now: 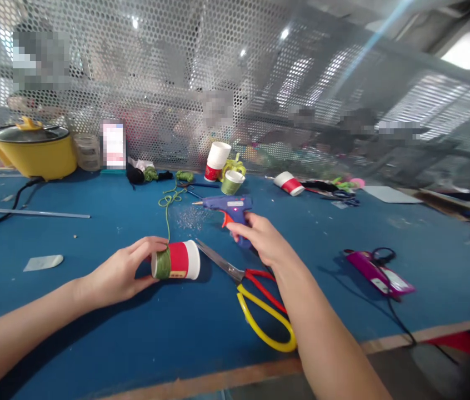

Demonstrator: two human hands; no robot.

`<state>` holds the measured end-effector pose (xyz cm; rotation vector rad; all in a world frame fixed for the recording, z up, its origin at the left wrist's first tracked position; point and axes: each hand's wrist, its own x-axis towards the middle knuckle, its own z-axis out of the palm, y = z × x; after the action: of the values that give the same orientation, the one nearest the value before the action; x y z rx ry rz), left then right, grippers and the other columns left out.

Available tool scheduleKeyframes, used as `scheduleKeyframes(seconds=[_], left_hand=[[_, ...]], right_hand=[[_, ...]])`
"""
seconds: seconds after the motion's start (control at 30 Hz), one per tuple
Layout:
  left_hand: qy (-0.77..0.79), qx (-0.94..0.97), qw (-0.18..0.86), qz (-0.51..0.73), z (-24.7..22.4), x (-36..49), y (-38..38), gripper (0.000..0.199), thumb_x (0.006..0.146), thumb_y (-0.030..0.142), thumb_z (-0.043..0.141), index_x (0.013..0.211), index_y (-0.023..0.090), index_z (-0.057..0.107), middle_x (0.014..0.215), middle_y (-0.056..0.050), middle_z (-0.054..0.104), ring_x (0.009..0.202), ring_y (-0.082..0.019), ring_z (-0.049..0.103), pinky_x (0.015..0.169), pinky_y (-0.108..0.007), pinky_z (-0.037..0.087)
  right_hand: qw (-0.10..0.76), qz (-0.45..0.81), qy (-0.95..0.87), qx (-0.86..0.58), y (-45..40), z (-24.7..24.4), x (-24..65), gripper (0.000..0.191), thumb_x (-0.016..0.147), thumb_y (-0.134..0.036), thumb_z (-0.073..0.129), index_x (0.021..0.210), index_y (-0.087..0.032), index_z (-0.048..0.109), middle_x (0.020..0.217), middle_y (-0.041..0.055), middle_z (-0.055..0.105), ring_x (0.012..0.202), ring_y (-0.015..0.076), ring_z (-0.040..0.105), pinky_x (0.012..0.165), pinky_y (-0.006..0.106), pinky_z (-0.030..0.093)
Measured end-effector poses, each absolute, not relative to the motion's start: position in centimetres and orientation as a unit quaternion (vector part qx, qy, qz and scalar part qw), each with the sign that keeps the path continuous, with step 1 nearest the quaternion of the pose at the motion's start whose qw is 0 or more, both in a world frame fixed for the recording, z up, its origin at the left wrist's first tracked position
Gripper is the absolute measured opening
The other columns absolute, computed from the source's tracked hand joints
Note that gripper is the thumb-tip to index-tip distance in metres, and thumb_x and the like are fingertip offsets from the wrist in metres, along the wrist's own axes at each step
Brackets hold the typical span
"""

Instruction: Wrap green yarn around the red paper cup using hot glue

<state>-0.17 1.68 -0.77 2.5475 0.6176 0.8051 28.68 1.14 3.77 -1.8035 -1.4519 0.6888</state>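
Note:
My left hand (124,270) grips the base end of a red and white paper cup (180,260) lying on its side, partly wrapped in green yarn (163,263). A loose strand runs from the cup up to a small green yarn bundle (184,176). My right hand (262,238) is closed around the handle of a blue glue gun (229,204), fingers at its orange trigger, nozzle pointing left. Scissors (241,275) with one red and one yellow handle lie open on the table between the cup and my right forearm.
A yellow electric pot (43,157), a jar and a phone (113,145) stand at the back left. Cups (217,161) stand behind the glue gun; another cup (289,183) lies farther right. A purple power strip (379,273) with a cord lies at right.

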Motion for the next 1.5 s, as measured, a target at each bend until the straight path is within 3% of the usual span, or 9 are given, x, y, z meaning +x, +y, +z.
scheduleKeyframes(seconds=[0.13, 0.3, 0.47, 0.67, 1.27, 1.5], left_hand=[[0.251, 0.89, 0.242, 0.295, -0.8, -0.3, 2.1, 0.038, 0.078, 0.017, 0.055, 0.114, 0.018, 0.041, 0.12, -0.012, 0.052, 0.092, -0.018, 0.062, 0.076, -0.031, 0.056], [0.281, 0.861, 0.301, 0.299, -1.1, -0.5, 2.7, 0.043, 0.078, 0.018, 0.055, 0.118, 0.018, 0.04, 0.117, -0.011, 0.053, 0.091, -0.018, 0.061, 0.078, -0.034, 0.055], [0.283, 0.848, 0.334, 0.299, -1.0, -0.5, 2.9, 0.043, 0.078, 0.018, 0.055, 0.118, 0.016, 0.041, 0.117, -0.012, 0.051, 0.095, -0.019, 0.06, 0.081, -0.035, 0.054], [0.28, 0.852, 0.321, 0.305, -1.3, -0.6, 3.0, 0.047, 0.077, 0.015, 0.057, 0.121, 0.018, 0.039, 0.119, -0.011, 0.051, 0.096, -0.019, 0.059, 0.083, -0.034, 0.052], [0.259, 0.869, 0.273, 0.323, -1.2, -0.3, 2.8, 0.042, 0.08, 0.02, 0.055, 0.119, 0.018, 0.04, 0.118, -0.012, 0.052, 0.099, -0.021, 0.058, 0.082, -0.034, 0.052], [0.222, 0.9, 0.204, 0.316, -1.0, -0.2, 2.6, 0.035, 0.084, 0.012, 0.049, 0.117, 0.015, 0.041, 0.122, -0.015, 0.051, 0.114, -0.021, 0.05, 0.093, -0.036, 0.047]], right_hand=[[0.369, 0.368, -0.602, -0.605, -0.7, 4.9, 26.4, 0.025, 0.07, -0.037, 0.06, 0.079, -0.014, 0.056, 0.063, 0.001, 0.056, 0.055, 0.0112, 0.052, 0.051, 0.023, 0.042], [0.328, 0.429, -0.623, -0.566, -2.4, 5.5, 24.3, 0.019, 0.073, -0.03, 0.056, 0.084, -0.015, 0.059, 0.061, 0.0001, 0.054, 0.05, 0.0101, 0.049, 0.046, 0.023, 0.043], [0.269, 0.356, -0.652, -0.613, -3.2, 5.5, 23.9, 0.018, 0.073, -0.036, 0.057, 0.074, -0.018, 0.061, 0.052, -0.0009, 0.053, 0.046, 0.0126, 0.048, 0.045, 0.026, 0.043], [0.258, 0.313, -0.686, -0.604, -3.9, 5.6, 23.7, 0.018, 0.073, -0.036, 0.058, 0.073, -0.02, 0.065, 0.067, 0.0017, 0.065, 0.062, 0.0181, 0.057, 0.06, 0.029, 0.048], [0.235, 0.252, -0.709, -0.615, -4.5, 6.0, 23.6, 0.017, 0.075, -0.031, 0.057, 0.067, -0.017, 0.058, 0.062, -0.0006, 0.061, 0.055, 0.0119, 0.05, 0.054, 0.023, 0.043], [0.237, 0.238, -0.711, -0.617, -4.5, 6.0, 23.7, 0.019, 0.076, -0.032, 0.056, 0.068, -0.016, 0.06, 0.064, 0.001, 0.063, 0.057, 0.0133, 0.053, 0.055, 0.024, 0.045]])
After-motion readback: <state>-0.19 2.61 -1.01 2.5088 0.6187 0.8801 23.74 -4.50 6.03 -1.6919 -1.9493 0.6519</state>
